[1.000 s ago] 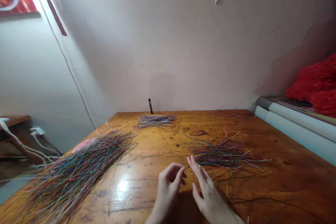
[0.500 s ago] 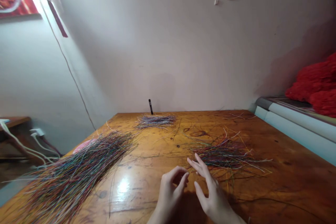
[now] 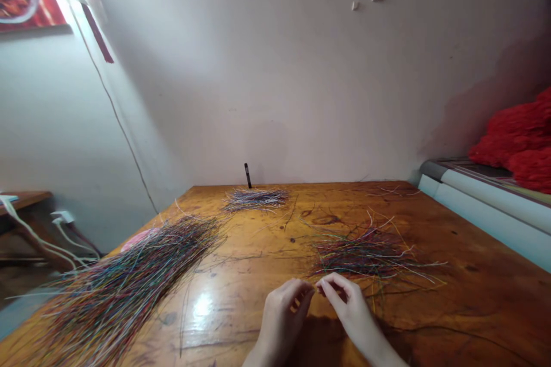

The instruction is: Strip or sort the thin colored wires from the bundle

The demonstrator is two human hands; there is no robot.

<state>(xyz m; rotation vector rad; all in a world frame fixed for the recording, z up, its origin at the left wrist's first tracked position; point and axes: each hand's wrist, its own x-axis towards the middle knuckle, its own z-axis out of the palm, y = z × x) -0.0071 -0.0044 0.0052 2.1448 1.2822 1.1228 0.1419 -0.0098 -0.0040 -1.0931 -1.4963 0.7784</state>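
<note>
My left hand [image 3: 286, 307] is above the near middle of the wooden table, its thumb and fingers pinched together. Facing it, my right hand [image 3: 344, 298] is pinched too, and the fingertips of both hands nearly meet. Whatever lies between them is too small to make out. Just beyond my right hand lies a loose pile of thin coloured wires [image 3: 365, 252], mostly dark red and purple with some pale strands. To the left, a much larger bundle of long multicoloured wires [image 3: 142, 281] stretches toward the table's near left edge.
A small bundle of pale and purplish wires [image 3: 257, 199] lies at the back, with a black marker [image 3: 247, 175] upright behind it. Stray wires are scattered on the wooden table [image 3: 241, 292]. Right of it are large white rolls [image 3: 486, 212] and red fluffy material [image 3: 520, 137].
My right hand has gone from spread fingers to a pinch and moved in against my left fingertips. The left hand stays nearly in place. The wire piles look the same.
</note>
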